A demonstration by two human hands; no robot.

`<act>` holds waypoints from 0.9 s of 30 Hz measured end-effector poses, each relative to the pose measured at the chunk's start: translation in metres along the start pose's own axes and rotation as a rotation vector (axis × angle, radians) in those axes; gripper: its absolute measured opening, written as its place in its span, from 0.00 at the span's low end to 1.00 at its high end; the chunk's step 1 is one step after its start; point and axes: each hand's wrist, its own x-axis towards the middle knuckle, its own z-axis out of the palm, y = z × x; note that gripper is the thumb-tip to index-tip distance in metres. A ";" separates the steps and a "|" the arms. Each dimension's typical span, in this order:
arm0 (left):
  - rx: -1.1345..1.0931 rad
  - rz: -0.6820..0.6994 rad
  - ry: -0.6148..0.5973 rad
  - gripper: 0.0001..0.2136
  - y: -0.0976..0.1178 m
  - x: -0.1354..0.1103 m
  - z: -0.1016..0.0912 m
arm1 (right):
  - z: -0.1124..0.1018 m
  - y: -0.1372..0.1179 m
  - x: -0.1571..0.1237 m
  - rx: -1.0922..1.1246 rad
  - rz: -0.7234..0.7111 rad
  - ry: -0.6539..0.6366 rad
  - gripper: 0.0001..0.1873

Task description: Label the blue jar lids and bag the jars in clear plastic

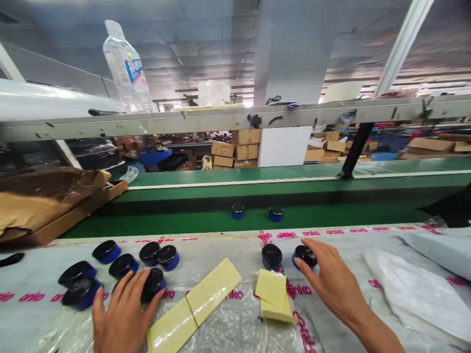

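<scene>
Several small round jars with black lids and blue bases lie on the plastic-covered bench (44, 318) in front of me. My left hand (123, 314) rests on the bench with its fingers curled around one jar (153, 282) in the cluster at the left. My right hand (333, 279) reaches forward and its fingertips close on another jar (304, 255); a further jar (272, 255) stands just left of it. Yellow backing strips (211, 289) and a small yellow pad (274, 294) lie between my hands.
A green conveyor belt (331, 215) runs across behind the bench, carrying two more jars (238, 211) (275, 213). A brown cardboard tray (55, 206) sits at the left. A water bottle (127, 68) stands on the metal rail (221, 120). White plastic bags (415, 289) lie at the right.
</scene>
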 end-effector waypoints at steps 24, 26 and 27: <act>-0.945 0.119 -0.264 0.33 0.196 0.012 -0.006 | 0.021 0.002 0.015 0.137 -0.027 -0.261 0.28; -0.994 0.104 -0.334 0.30 0.203 0.021 -0.011 | 0.023 0.000 0.013 0.179 -0.059 -0.280 0.30; -1.005 0.093 -0.380 0.27 0.202 0.031 -0.013 | 0.023 0.000 0.012 0.199 -0.067 -0.290 0.31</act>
